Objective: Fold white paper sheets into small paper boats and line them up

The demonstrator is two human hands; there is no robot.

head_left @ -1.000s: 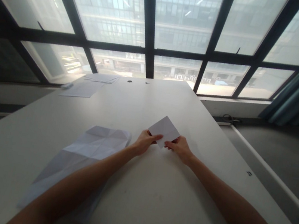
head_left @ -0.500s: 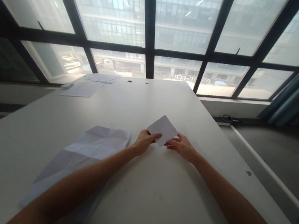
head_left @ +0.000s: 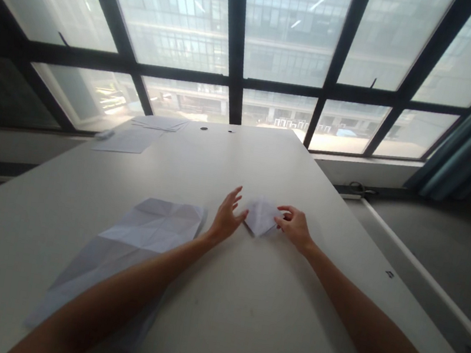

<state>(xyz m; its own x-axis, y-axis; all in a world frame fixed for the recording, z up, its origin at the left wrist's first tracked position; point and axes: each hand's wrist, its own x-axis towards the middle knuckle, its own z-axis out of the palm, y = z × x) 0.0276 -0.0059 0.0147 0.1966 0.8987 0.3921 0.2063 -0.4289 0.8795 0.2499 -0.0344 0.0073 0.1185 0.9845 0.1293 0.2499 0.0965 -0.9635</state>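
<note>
Window panes [head_left: 292, 30] in dark frames fill the background, well beyond the small folded paper [head_left: 259, 219] used here as reference. White table [head_left: 249, 316] runs out on all sides of that paper. Blue curtain [head_left: 470, 130] hangs far to its right. Large creased paper [head_left: 151, 226] lies to its left, partly hidden under the left forearm; loose sheets [head_left: 127, 140] lie farther off, beyond and to the left. Left hand [head_left: 227, 218] just left of the folded paper: fingers raised and spread, thumb at or against the near-left edge. Right hand [head_left: 296, 228] just right of it: fingers half curled, fingertips at the right corner; cannot tell whether they pinch. Judgement on handling: best done with light fingertips at both side corners, layers kept even, the central crease in line with the near tip, and pressure applied only once the edges meet. Folded paper sits between the two hands, pointed end toward the wearer; blur hides whether it rests fully flat. Smallest item noted: dark disc [head_left: 203, 128], beyond it and to the left.
</note>
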